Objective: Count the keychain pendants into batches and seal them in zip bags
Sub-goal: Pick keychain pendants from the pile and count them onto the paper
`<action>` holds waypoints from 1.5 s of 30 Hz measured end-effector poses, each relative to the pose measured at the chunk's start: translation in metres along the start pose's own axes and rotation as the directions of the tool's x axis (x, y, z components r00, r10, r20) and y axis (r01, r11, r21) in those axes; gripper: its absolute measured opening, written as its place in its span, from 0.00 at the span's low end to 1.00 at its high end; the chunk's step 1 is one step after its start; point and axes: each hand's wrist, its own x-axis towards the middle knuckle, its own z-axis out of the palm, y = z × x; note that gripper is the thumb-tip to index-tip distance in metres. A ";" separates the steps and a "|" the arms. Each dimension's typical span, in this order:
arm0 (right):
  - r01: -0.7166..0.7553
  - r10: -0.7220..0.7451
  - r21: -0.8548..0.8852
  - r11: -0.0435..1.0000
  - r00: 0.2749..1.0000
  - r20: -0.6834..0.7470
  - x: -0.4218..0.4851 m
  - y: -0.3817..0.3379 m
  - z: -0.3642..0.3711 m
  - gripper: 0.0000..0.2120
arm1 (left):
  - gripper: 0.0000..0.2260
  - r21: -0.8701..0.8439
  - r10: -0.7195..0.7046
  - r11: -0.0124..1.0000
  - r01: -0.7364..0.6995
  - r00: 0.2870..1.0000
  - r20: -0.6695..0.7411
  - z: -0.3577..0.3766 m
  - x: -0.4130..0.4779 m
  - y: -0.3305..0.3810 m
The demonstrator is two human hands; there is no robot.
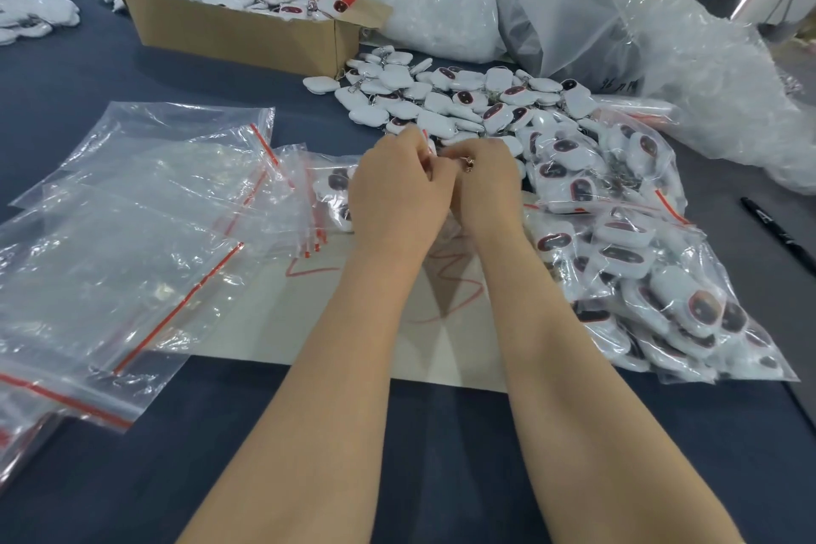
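Pinching top edge of part-filled zip bag (333, 190) over paper sheet (335, 322): left hand (397, 194), right hand (485, 190), fingers curled on it. Filled bags (640, 269) just right. Pendants (499, 115) white, rounded, dark-red oval face, metal clasp; loose pile (397, 102) beyond hands. Cardboard box (229, 31) farthest.

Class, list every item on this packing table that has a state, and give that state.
Left hand, pinching the part-filled zip bag.
Right hand, pinching a pendant clasp.
Loose pendants, heaped, unbagged.
Filled zip bags, stacked at right.
Empty zip bags, flat, stacked at left.
Cardboard box, open, holding pendants.
Marker pen, lying untouched.
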 end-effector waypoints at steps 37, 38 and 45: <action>-0.172 0.413 0.810 0.561 0.906 -0.094 0.006 0.019 0.005 0.23 | 0.09 0.278 0.064 0.956 -0.098 0.990 0.127 0.021 -0.005 -0.017; -0.191 0.433 0.826 0.531 0.899 -0.071 0.007 0.020 0.005 0.23 | 0.10 0.278 0.065 0.956 -0.099 0.990 0.128 0.021 -0.005 -0.017; -0.208 0.416 0.945 0.253 0.905 0.088 0.008 0.016 -0.001 0.09 | 0.09 0.273 0.066 0.957 -0.100 0.989 0.130 0.020 -0.006 -0.017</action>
